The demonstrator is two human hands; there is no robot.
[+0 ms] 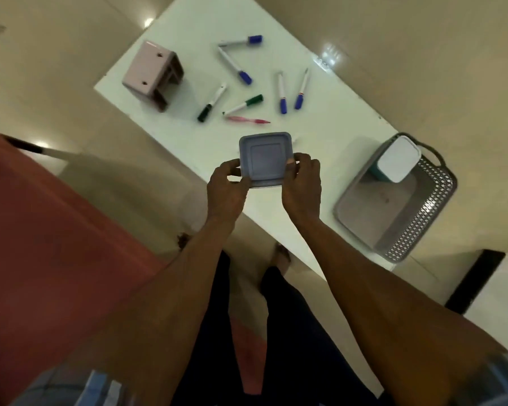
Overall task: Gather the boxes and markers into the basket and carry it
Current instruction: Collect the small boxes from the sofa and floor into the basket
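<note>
Both hands hold a square blue-grey box (pixel 265 158) above the near edge of the white table (pixel 185 133). My left hand (pixel 228 187) grips its left corner, and my right hand (pixel 301 186) grips its right side. The grey perforated basket (pixel 423 218) stands at the table's right end, with a teal box with a white lid (pixel 398 158) in its far end. Several markers lie loose on the table: blue-capped ones (pixel 241 41) (pixel 235 65) (pixel 282 93) (pixel 302 89), two green-capped ones (pixel 212 103) (pixel 243 104), and a pink pen (pixel 248 120).
A pink open-sided box-like stand (pixel 153 74) sits on the far left of the table. An orange-red cloth surface (pixel 41 230) lies to my left. Beige floor tiles surround the table; my legs and feet show below it.
</note>
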